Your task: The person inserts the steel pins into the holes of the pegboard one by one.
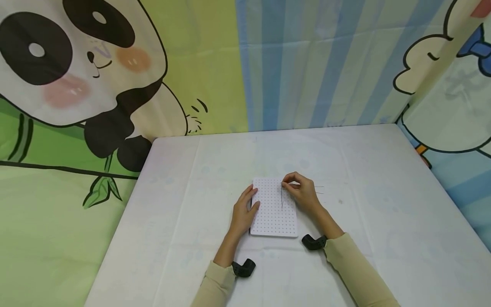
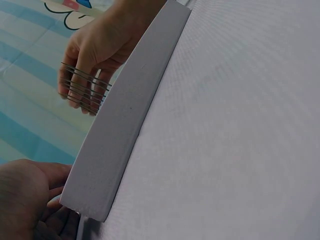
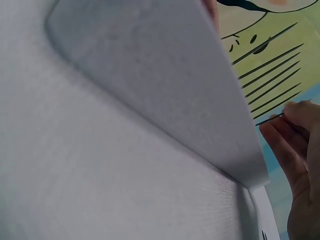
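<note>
A white perforated board [image 1: 274,213] lies flat on the table. My left hand [image 1: 252,199] rests against its left edge, the thumb lying on the top face; in the left wrist view the left hand [image 2: 30,200] sits by the board's near corner [image 2: 120,125]. My right hand [image 1: 284,184] is over the board's upper right part and pinches a thin metal pin [image 1: 282,198]. Several pins [image 2: 85,89] stand in a row in the board beside the right hand [image 2: 95,45]. In the right wrist view the fingertips [image 3: 292,120] pinch one pin [image 3: 270,119] below the row of pins [image 3: 270,70].
A white cloth covers the table [image 1: 192,192]. A few loose pins [image 1: 319,189] lie on it just right of my right hand. Cartoon backdrops close the back and both sides, with a panda [image 1: 76,64] at the left. Black wrist cameras [image 1: 241,268] sit under both sleeves.
</note>
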Tool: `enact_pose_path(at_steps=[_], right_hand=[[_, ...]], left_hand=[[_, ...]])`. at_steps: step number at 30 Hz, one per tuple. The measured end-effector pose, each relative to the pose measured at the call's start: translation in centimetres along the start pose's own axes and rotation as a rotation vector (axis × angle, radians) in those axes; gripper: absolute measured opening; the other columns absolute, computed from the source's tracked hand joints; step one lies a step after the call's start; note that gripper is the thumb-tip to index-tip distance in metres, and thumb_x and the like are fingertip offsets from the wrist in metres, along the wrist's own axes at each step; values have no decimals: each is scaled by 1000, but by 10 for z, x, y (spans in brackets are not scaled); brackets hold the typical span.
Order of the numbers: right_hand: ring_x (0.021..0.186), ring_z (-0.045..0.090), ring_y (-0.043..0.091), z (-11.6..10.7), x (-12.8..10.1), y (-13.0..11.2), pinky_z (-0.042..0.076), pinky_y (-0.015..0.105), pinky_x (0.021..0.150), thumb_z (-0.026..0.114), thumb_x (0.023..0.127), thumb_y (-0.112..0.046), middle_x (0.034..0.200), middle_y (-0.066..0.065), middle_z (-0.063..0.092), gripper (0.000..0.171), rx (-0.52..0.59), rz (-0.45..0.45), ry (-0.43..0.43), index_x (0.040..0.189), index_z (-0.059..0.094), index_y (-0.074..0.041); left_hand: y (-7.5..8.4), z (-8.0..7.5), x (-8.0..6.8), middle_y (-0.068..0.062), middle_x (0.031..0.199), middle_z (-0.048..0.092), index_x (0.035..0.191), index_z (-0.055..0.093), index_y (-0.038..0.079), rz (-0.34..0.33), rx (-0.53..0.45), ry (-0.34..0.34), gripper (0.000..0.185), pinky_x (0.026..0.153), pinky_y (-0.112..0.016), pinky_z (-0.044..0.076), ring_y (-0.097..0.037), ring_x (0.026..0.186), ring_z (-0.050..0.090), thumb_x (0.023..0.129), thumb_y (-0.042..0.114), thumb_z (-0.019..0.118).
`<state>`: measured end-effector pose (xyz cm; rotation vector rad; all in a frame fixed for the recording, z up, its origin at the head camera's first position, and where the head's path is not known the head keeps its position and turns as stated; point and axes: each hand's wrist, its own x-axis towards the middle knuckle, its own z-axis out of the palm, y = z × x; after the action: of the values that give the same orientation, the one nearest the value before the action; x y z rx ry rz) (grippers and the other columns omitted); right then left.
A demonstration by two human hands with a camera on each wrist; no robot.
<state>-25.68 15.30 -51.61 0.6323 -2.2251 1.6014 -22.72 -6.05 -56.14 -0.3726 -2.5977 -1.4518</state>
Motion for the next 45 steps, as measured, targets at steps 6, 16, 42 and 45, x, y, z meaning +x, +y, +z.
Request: enact_pose_path(at_steps=[6, 16, 42, 45], right_hand=[[83, 64, 31, 3, -3, 14, 56, 32, 68, 66, 79, 8, 86, 18, 64, 12, -65, 28, -6, 90, 61, 7], [82, 65, 17, 3, -1, 37, 55, 26, 67, 69, 81, -6, 86, 0, 67, 12, -83, -14, -42, 91, 64, -12], [94, 62, 33, -15, -17, 35, 52, 25, 79, 65, 82, 1, 97, 17, 65, 33, 33, 138, -31, 114, 58, 3], [93, 61, 34, -26, -20, 26, 52, 23, 80, 64, 82, 5, 98, 22, 63, 30, 50, 124, -1, 112, 58, 8]], left_hand=[[-1, 2, -1, -5, 144, 38, 130, 51, 7, -3, -6, -4, 43, 108, -39, 27, -23, 132, 33, 88, 9, 61], [-2, 2, 1, -7, 143, 39, 130, 52, 5, 16, -4, 12, 43, 108, -38, 28, -24, 131, 34, 87, 8, 62], [3, 1, -1, -9, 142, 39, 129, 51, 3, 15, -4, 14, 43, 107, -39, 28, -26, 131, 35, 87, 8, 61], [4, 0, -1, -10, 142, 39, 129, 51, 3, 17, -6, 16, 43, 107, -40, 29, -26, 130, 35, 88, 8, 61]])
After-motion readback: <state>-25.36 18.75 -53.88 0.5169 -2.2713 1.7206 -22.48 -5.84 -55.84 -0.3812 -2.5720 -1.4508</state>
